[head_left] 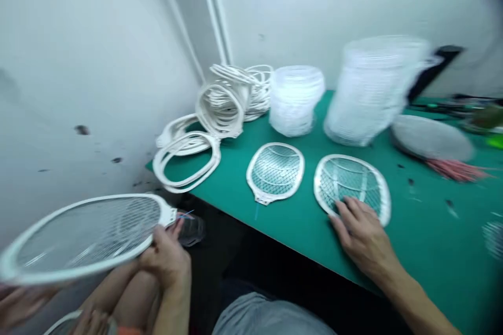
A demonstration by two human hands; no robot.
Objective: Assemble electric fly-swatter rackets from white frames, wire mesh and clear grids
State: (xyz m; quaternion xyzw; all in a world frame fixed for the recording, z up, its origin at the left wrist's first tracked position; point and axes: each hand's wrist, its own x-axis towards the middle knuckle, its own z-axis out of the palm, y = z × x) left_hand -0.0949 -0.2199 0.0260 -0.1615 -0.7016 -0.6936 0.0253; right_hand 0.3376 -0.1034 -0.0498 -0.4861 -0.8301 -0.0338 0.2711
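At the lower left, my left hand is closed on the neck end of a white oval racket head with mesh inside, held tilted off the table's edge; a thin blue wire sticks out by its neck. On the green table, my right hand rests on the lower rim of a framed mesh panel, fingers bent over it; whether they grip the rim is unclear. Between the hands lies a smaller mesh racket head, flat, with a blue wire at its neck.
White ring frames are piled at the table's left corner. Behind stand two stacks of clear frames, a shorter one and a taller one. Right of them are a grey round stack and red wires. Another person's hand shows lower left.
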